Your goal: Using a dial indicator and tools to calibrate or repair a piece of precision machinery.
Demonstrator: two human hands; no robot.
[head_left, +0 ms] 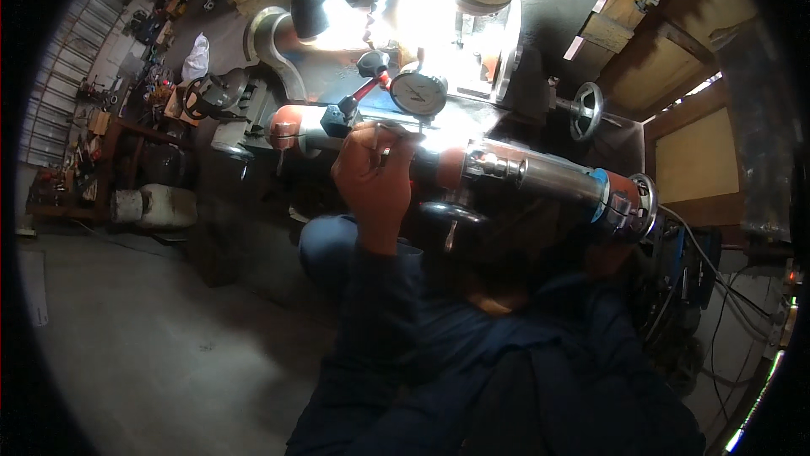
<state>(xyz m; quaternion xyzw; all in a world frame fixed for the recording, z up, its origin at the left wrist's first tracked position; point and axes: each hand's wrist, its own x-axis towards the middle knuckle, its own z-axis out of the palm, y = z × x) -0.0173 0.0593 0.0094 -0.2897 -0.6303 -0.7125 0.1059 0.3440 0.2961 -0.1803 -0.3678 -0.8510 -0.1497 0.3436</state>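
Note:
My left hand (373, 171) is closed at the spindle of a metal machine, just below a round dial gauge (418, 91); what its fingertips grip is hard to make out. The gauge hangs on a jointed arm with a red link (364, 90), above a black block (336, 121). Along the spindle are orange fittings (287, 129) and a steel cylinder (557, 178), with a blue-banded end (601, 194) at the right. My right hand (609, 257) is in shadow below that end, its fingers hidden. A chrome handwheel (451, 213) sits right of my left wrist.
Work lamps (312, 9) light the machine from behind. Another handwheel (586, 111) stands at back right, before wooden panels (700, 161). Cluttered shelving and a pale motor housing (169, 203) are at the left, above a concrete floor (186, 338). Cables (717, 275) hang at the right.

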